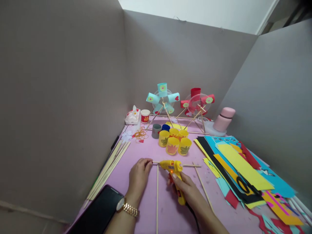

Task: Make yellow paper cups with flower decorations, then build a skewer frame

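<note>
My right hand is wrapped round a yellow hot glue gun, whose small orange light is lit. The gun's nozzle points left, at the spot where a crosswise wooden stick meets an upright-lying stick. With thumb and fingers pinched, my left hand holds the left end of the crosswise stick. A slanted stick meets that crosswise stick near its right end. The gun hides the middle of the crosswise stick. Just beyond the gun stand several yellow paper cups with cut-out shapes on them.
Behind stand a light-blue paper wheel and a red paper wheel on stick frames. Loose sticks and a black phone lie left. Coloured paper, scissors and a pink flask are right.
</note>
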A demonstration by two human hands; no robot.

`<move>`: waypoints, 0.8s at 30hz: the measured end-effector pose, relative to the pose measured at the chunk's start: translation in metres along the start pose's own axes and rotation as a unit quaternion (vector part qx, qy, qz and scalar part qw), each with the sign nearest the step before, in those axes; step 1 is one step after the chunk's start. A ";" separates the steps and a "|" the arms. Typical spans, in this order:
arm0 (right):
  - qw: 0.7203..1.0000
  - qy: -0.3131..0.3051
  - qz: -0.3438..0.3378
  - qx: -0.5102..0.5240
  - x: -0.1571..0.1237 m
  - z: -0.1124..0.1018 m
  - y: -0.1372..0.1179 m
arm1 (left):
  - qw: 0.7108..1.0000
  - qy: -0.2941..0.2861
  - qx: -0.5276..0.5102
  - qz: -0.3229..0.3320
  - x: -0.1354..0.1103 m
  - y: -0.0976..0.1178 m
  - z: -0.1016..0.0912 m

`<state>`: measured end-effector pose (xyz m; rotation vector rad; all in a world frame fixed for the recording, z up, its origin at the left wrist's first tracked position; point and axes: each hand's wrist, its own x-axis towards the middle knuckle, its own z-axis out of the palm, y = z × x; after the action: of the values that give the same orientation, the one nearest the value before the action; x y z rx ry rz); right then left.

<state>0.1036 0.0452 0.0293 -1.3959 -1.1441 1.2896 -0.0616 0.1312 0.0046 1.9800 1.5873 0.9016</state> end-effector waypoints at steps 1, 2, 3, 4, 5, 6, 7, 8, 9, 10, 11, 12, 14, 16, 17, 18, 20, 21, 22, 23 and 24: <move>1.000 0.001 0.001 -0.006 0.000 0.000 0.000 | 1.000 0.000 -0.001 0.000 0.000 0.000 0.000; 1.000 0.002 0.001 -0.013 0.000 0.000 -0.001 | 1.000 0.001 -0.001 0.000 0.000 0.000 0.000; 1.000 0.002 -0.001 -0.020 0.000 0.000 -0.001 | 1.000 0.001 -0.001 0.000 0.001 0.000 0.001; 1.000 0.002 -0.002 -0.026 0.000 0.000 -0.001 | 1.000 0.001 -0.001 -0.001 0.001 0.000 0.001; 1.000 0.002 -0.003 -0.031 0.000 0.000 -0.001 | 1.000 0.002 -0.001 -0.001 0.001 0.000 0.001; 0.999 0.004 -0.005 -0.034 0.000 0.000 -0.001 | 1.000 0.002 -0.001 -0.001 0.001 0.000 0.001; 0.999 0.005 -0.005 -0.034 0.000 0.000 -0.001 | 1.000 0.002 0.000 0.000 0.001 0.000 0.001; 0.999 0.007 -0.005 -0.031 0.000 0.000 -0.001 | 1.000 0.002 0.000 0.000 0.000 0.001 0.001; 1.000 0.009 -0.003 -0.026 0.000 0.000 -0.002 | 1.000 0.002 0.000 0.001 0.000 0.001 0.001; 1.000 0.012 -0.002 -0.019 0.000 0.000 -0.002 | 1.000 0.001 0.001 0.001 0.000 0.001 0.001; 1.000 0.012 -0.001 -0.013 -0.001 0.000 -0.003 | 1.000 0.001 0.001 0.001 0.000 0.001 0.001; 1.000 0.012 0.000 -0.009 -0.001 0.000 -0.003 | 1.000 0.001 0.001 0.001 -0.001 0.001 0.000; 1.000 0.009 0.001 -0.008 -0.002 0.000 -0.004 | 1.000 0.002 0.000 0.001 -0.001 0.001 0.000; 1.000 0.008 -0.003 -0.015 -0.002 -0.001 -0.004 | 1.000 0.002 -0.002 0.001 -0.001 0.001 0.001; 1.000 0.009 -0.006 -0.019 -0.002 -0.001 -0.004 | 1.000 0.003 -0.003 0.001 -0.001 0.001 0.001; 1.000 0.010 -0.009 -0.024 -0.003 -0.001 -0.004 | 1.000 0.003 -0.005 0.001 -0.001 0.001 0.001; 0.999 0.010 -0.017 -0.031 -0.003 -0.001 -0.004 | 1.000 0.004 -0.006 0.003 -0.001 0.001 0.001; 0.999 0.010 -0.020 -0.033 -0.003 -0.001 -0.004 | 1.000 0.004 -0.007 0.003 -0.001 0.002 0.001; 0.999 0.008 -0.021 -0.036 -0.004 -0.001 -0.005 | 1.000 0.004 -0.006 0.003 -0.001 0.002 0.001; 0.999 0.006 -0.021 -0.038 -0.004 -0.002 -0.005 | 1.000 0.004 -0.006 0.003 -0.002 0.002 0.001; 0.999 0.005 -0.021 -0.041 -0.004 -0.002 -0.005 | 1.000 0.004 -0.004 0.002 -0.002 0.002 0.001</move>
<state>0.1049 0.0422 0.0347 -1.4287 -1.2239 1.2172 -0.0595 0.1292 0.0049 1.9767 1.5819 0.9176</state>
